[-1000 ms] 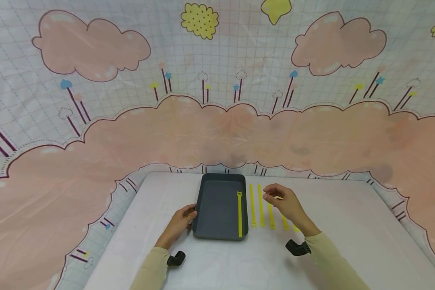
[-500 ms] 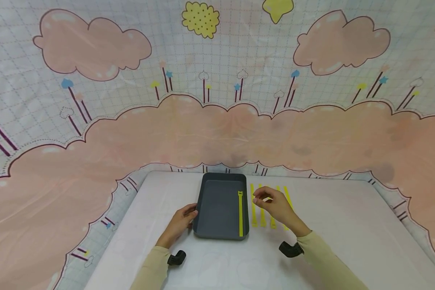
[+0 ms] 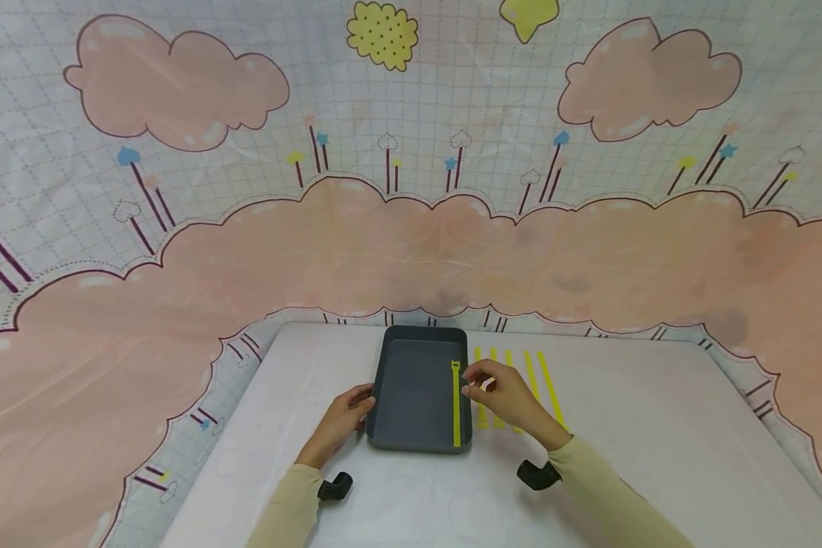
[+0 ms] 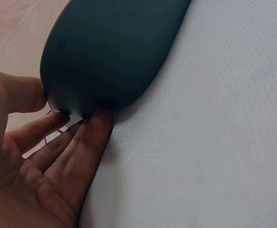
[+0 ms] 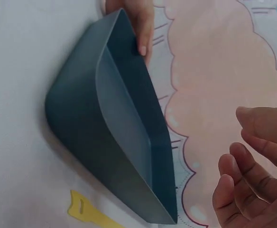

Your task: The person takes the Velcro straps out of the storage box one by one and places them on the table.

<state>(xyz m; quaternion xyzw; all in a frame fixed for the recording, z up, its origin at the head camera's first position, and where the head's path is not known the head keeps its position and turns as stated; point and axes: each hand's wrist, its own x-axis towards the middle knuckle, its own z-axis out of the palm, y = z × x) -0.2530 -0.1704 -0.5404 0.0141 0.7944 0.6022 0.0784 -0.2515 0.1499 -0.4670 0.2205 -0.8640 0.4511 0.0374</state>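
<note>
A dark grey rectangular tray lies on the table. My left hand holds its left side, thumb at the rim and fingertips against the outer wall in the left wrist view. One yellow cable strap with a slotted head lies lengthwise inside, along the right wall. Over the tray's right edge hovers my right hand, its fingers loosely bent, thumb and fingertips apart, holding nothing in the right wrist view. Beneath and beside it several more yellow straps lie in a row on the table, partly hidden by the hand.
The white table runs back to a hanging cloth printed with clouds. Each wrist carries a black camera mount. In the right wrist view a slotted strap end lies close to the outer tray wall.
My right hand has moved left across the row of straps to the tray's right edge, uncovering the straps on the right. My left hand has kept its place on the tray.
</note>
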